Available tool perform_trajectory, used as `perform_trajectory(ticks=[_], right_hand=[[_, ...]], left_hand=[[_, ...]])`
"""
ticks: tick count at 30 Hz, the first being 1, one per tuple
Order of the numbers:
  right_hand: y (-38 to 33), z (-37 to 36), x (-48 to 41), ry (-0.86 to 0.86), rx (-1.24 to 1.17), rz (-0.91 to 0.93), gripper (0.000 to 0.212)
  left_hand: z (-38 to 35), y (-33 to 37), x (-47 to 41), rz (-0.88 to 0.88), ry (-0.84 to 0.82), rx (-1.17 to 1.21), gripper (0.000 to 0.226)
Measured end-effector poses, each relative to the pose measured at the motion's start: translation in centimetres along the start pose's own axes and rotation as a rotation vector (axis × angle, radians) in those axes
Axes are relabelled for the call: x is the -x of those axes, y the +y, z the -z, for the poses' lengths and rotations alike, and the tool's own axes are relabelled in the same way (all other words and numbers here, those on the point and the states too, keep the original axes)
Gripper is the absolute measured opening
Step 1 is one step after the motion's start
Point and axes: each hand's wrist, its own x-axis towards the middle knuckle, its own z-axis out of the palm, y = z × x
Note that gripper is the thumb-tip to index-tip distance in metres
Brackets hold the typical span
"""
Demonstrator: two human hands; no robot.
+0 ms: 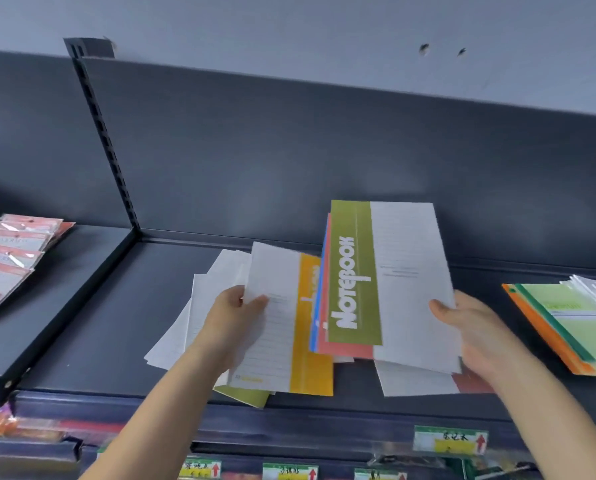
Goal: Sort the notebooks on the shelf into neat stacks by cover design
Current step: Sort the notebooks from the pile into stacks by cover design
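Right hand [462, 317] grips green notebook [353, 271] marked "NOTEBOOK". Left hand [235, 306] pinches yellow notebook [310, 327] over shelf [99, 323]; price tags [450, 439] near edge unreadable

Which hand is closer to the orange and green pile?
Right. The right hand is just left of the pile; the left hand is much farther left.

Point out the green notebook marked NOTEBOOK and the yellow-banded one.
green notebook [353, 282]: head view, on its lettered green band.
yellow-banded notebook [312, 368]: head view, on its yellow band.
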Motion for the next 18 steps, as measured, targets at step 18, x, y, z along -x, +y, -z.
perform_trajectory(ticks=[18], right_hand=[[1.6,-10.5,1.6,-0.299,0.877,0.063,0.060]], left_hand=[[-2.1,-2.4,0.2,-0.199,0.212,-0.640,0.041]])
